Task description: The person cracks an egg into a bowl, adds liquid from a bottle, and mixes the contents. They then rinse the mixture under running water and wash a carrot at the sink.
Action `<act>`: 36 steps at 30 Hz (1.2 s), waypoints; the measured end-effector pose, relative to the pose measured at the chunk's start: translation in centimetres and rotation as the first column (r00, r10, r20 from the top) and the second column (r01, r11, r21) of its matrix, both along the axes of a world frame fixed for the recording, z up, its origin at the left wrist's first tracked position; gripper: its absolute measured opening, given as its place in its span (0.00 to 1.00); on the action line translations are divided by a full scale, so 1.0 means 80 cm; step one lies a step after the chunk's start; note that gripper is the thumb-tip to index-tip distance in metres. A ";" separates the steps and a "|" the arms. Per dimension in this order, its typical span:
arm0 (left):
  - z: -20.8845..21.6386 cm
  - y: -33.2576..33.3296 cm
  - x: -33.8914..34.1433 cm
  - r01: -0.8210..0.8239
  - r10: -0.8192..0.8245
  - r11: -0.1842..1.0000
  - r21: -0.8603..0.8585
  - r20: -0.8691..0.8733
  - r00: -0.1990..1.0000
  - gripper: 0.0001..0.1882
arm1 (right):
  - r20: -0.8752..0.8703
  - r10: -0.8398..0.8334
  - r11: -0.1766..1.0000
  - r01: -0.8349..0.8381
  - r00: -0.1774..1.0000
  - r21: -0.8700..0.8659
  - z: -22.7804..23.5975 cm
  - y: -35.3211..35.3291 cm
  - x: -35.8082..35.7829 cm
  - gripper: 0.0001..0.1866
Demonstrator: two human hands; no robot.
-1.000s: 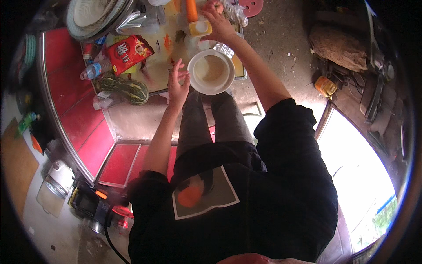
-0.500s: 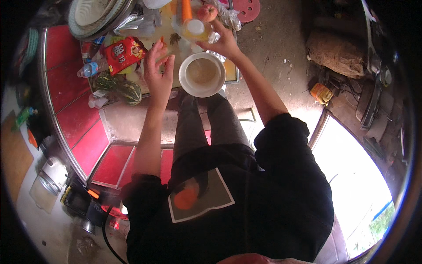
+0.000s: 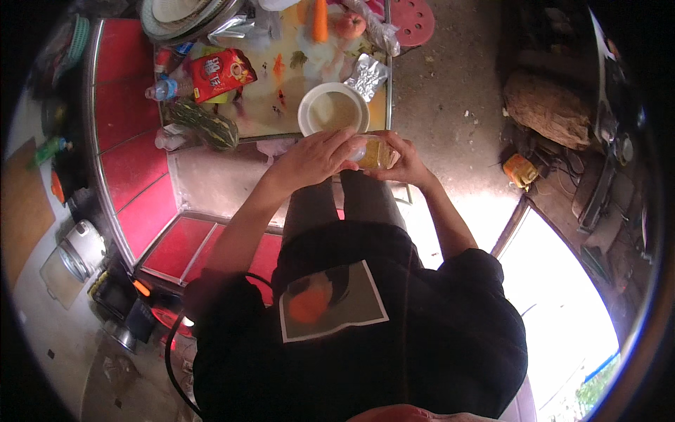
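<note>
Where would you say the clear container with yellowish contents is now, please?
In the head view, the clear container is slightly right of centre, held between the left hand and right hand, just below the round white bowl.

A carrot (image 3: 320,22) lies beside a red apple (image 3: 350,26), a striped squash (image 3: 205,125) near a red snack bag (image 3: 219,75)

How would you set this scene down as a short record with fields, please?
Left hand: fingers curled over the whitish end of a clear container; hand palm down
Right hand: hand gripping the container's other end
Container contents: yellowish; exact kind unclear
Just beyond hands: white bowl with pale contents, at the table's near edge
Right of bowl: crumpled foil
Far side: carrot, red fruit
Left side: red snack bag, striped green squash
</note>
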State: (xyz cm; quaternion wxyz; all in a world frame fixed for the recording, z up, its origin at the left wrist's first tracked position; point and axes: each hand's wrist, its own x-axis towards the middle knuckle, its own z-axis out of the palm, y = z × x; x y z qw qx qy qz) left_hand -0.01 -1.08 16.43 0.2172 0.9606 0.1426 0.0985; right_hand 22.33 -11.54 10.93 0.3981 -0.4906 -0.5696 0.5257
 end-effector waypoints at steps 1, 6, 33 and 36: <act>-0.006 -0.006 0.001 -0.016 0.017 1.000 -0.025 0.016 1.000 0.29 | 0.023 0.017 1.000 -0.017 1.000 -0.002 0.001 -0.004 0.004 0.37; -0.036 -0.019 0.005 -0.042 0.052 0.997 -0.071 0.139 0.989 0.28 | 0.177 0.101 0.994 -0.107 0.979 0.025 0.009 -0.002 0.025 0.37; -0.073 -0.066 0.016 -0.506 0.580 0.665 -0.549 -0.049 0.813 0.18 | 0.543 -0.201 0.964 0.064 0.815 0.259 -0.038 -0.029 0.001 0.32; -0.085 -0.063 0.009 -0.592 0.622 0.379 -0.712 -0.278 0.732 0.17 | 0.518 -0.247 0.943 0.081 0.819 0.322 -0.042 -0.029 -0.002 0.33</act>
